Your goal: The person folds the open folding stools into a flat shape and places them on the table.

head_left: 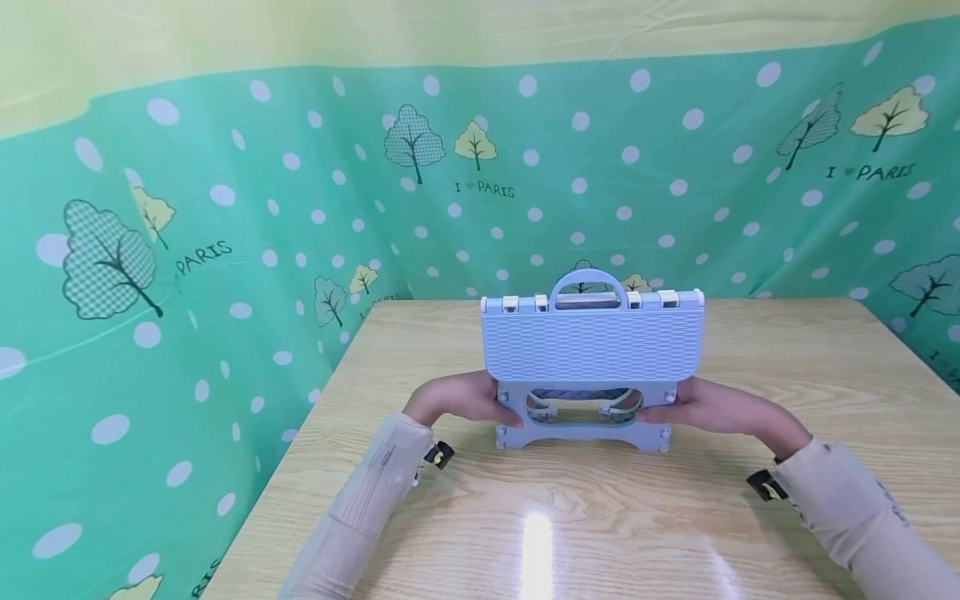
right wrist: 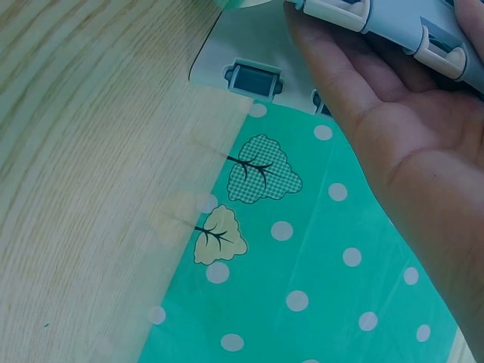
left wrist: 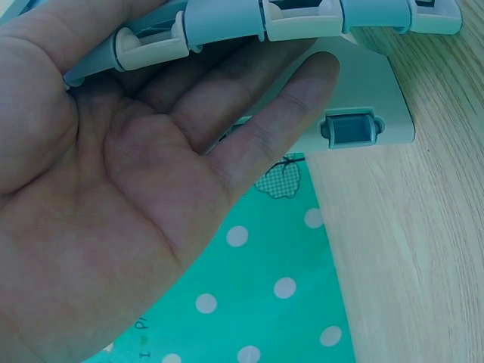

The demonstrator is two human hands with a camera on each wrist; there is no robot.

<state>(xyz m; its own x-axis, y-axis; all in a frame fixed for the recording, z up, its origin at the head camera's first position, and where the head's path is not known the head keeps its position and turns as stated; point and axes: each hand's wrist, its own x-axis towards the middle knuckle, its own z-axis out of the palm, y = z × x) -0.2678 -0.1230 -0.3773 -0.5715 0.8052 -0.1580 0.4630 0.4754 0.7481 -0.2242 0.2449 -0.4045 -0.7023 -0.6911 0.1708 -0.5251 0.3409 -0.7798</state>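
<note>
A light blue plastic folding stool (head_left: pixel 592 342) stands on the table in the head view, its woven-textured top panel tilted up toward me and its loop handle at the upper edge. My left hand (head_left: pixel 468 397) grips the left side of its leg panel, thumb in front and fingers behind. On the opposite side my right hand (head_left: pixel 708 406) holds the leg panel the same way. Both wrist views show the fingers reaching behind the leg's hinged edge, with the left palm (left wrist: pixel 113 189) and right palm (right wrist: pixel 431 136) facing the camera. The other leg panel (right wrist: pixel 257 45) shows beyond the fingers.
The wood-grain table (head_left: pixel 420 517) extends around the stool on every side. A green polka-dot curtain (head_left: pixel 285 208) with tree prints hangs behind and along the left edge. Small black devices sit at both sleeve cuffs.
</note>
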